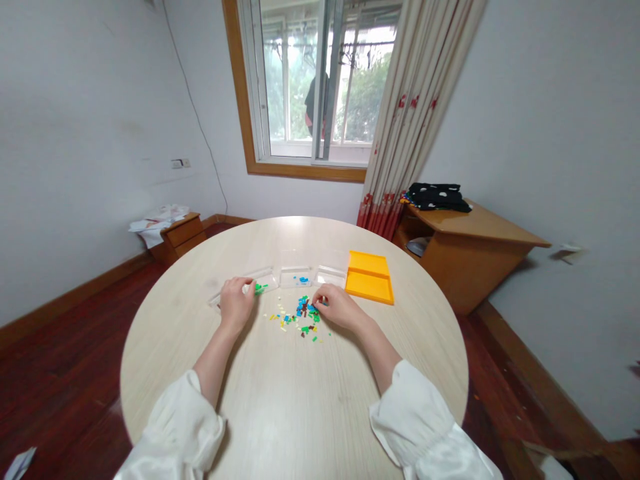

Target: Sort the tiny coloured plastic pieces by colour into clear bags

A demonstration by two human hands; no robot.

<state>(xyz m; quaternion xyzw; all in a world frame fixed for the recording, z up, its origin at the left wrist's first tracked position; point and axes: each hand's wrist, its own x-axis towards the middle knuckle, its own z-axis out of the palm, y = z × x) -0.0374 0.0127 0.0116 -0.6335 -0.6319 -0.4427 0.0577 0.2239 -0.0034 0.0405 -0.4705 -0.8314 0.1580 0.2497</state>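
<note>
A small pile of tiny coloured plastic pieces (305, 309), in blue, green, brown, yellow and cream, lies loose on the round table (300, 400). My right hand (341, 308) rests at the pile's right edge, thumb and fingertips pinched together; anything between them is too small to make out. My left hand (237, 303) is beside a clear tray (271, 279) that has green pieces (259, 289) in it. Its fingers are drawn together, and what they hold is hidden. In the middle clear tray (288, 280) lie a few blue pieces (301, 280).
Another clear tray (330, 276) stands right of the middle one, beside an open yellow case (370, 287). One more clear tray (214, 299) is partly behind my left hand. Beyond the table are a wooden desk (480, 227), a small cabinet (185, 233) and a curtain (415, 100).
</note>
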